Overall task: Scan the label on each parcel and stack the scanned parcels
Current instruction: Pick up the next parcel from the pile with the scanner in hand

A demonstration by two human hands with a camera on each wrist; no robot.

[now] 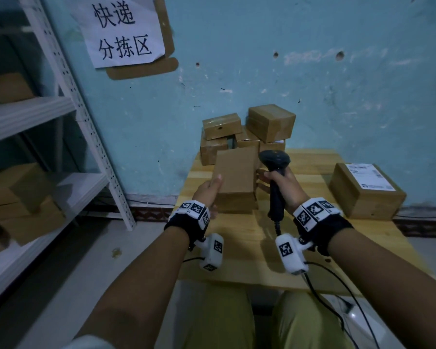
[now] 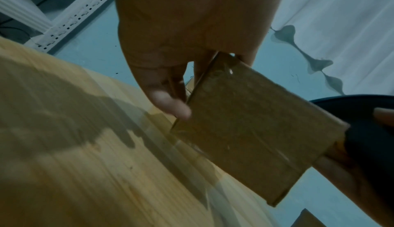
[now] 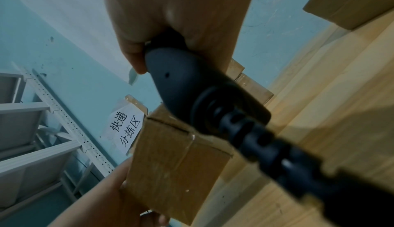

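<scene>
My left hand (image 1: 212, 190) grips a plain brown cardboard parcel (image 1: 234, 177) by its left edge and holds it tilted above the wooden table (image 1: 237, 248); the wrist views show the same parcel (image 2: 251, 129) (image 3: 177, 159). No label shows on its visible faces. My right hand (image 1: 282, 182) grips the handle of a black barcode scanner (image 1: 275, 162) just right of the parcel, head up; its grip end and cable (image 3: 202, 99) fill the right wrist view. A pile of taped parcels (image 1: 247, 132) sits at the table's back edge. One parcel with a white label (image 1: 365, 190) lies at the right.
The table stands against a blue wall (image 1: 312, 71) with a paper sign (image 1: 124, 31). A white metal shelf rack (image 1: 48, 122) holding more boxes stands on the left. The scanner's cable (image 1: 337, 285) trails off the table's front edge toward my right leg.
</scene>
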